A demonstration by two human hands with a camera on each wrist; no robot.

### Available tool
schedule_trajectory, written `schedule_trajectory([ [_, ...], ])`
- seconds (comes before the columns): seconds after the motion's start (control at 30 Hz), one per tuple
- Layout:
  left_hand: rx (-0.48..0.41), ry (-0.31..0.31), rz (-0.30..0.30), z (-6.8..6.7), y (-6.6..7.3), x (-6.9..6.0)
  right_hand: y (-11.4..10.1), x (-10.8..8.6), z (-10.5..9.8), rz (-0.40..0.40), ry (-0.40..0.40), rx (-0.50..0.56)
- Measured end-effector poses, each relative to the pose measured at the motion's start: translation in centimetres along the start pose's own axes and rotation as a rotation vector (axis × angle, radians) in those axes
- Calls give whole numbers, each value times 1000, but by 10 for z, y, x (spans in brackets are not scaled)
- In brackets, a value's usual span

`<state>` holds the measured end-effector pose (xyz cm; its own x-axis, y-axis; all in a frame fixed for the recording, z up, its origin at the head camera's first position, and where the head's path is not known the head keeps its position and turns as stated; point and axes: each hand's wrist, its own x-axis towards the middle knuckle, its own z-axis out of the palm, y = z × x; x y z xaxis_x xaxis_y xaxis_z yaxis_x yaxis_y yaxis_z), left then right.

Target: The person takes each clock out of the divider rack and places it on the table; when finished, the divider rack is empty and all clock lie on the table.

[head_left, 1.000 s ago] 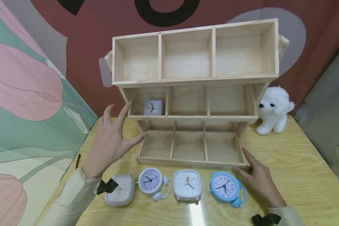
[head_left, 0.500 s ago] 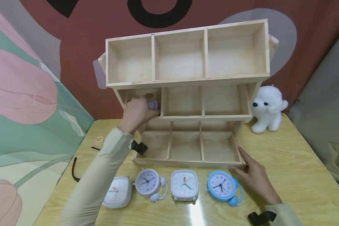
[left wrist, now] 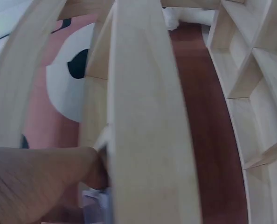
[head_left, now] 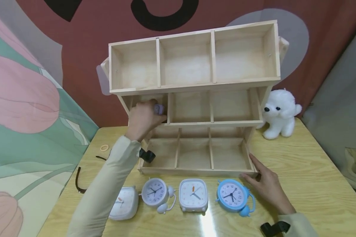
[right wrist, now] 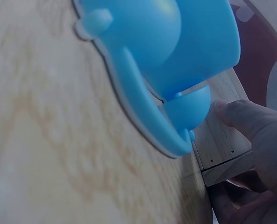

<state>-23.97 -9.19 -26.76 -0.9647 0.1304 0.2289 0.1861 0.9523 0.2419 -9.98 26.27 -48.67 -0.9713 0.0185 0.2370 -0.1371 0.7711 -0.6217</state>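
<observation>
My left hand (head_left: 143, 117) reaches into the left compartment of the middle tier and grips a small purple square alarm clock (head_left: 158, 109). The hand covers much of that clock; in the left wrist view only a blurred part of the clock (left wrist: 95, 205) shows beside a wooden board. At the bottom right corner of the three-tier wooden shelf (head_left: 195, 171), my right hand (head_left: 268, 186) holds the corner, thumb on the front and fingers along the side. Close to that thumb lies a blue twin-bell alarm clock (head_left: 232, 196), also large in the right wrist view.
In front of the shelf lie a white square clock (head_left: 193, 196), a white twin-bell clock (head_left: 155, 192) and another white clock (head_left: 126, 204), partly behind the left sleeve. A white plush dog (head_left: 280, 113) sits at right. A yellowish ring (head_left: 104, 147) and a dark strap (head_left: 78, 181) lie at left.
My left hand has moved from beside the shelf into the middle tier's left compartment and taken hold of the purple clock, which now sits turned. The right hand stays at the corner.
</observation>
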Motion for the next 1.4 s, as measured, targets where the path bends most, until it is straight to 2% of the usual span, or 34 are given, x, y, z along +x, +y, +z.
schedule_trajectory([
  [0.1,-26,27,-13,-8,-1,-4,0,0,0,8,5,-11],
  [0.27,-113,19,-18,-22,0,-12,-1,0,0,5,14,-27],
  [0.4,-109,21,-11,-29,-3,-23,-2,1,3,4,3,-16],
  [0.5,-97,35,17,-31,-11,-38,-3,1,6,1,6,-3],
  [0.67,-74,91,73,-30,-36,-73,-3,2,8,3,-1,-11],
  [0.87,-27,84,41,-29,-64,-107,-1,2,3,17,-3,-21],
  [1.03,11,6,0,-22,-86,-120,1,1,0,3,13,-14],
  [1.13,16,-77,-51,-13,-100,-125,1,0,0,-4,23,-17],
  [1.27,-18,-188,-111,3,-120,-127,1,0,1,-11,31,-18],
  [1.4,-45,-266,-153,21,-138,-123,0,1,2,-7,25,-17],
])
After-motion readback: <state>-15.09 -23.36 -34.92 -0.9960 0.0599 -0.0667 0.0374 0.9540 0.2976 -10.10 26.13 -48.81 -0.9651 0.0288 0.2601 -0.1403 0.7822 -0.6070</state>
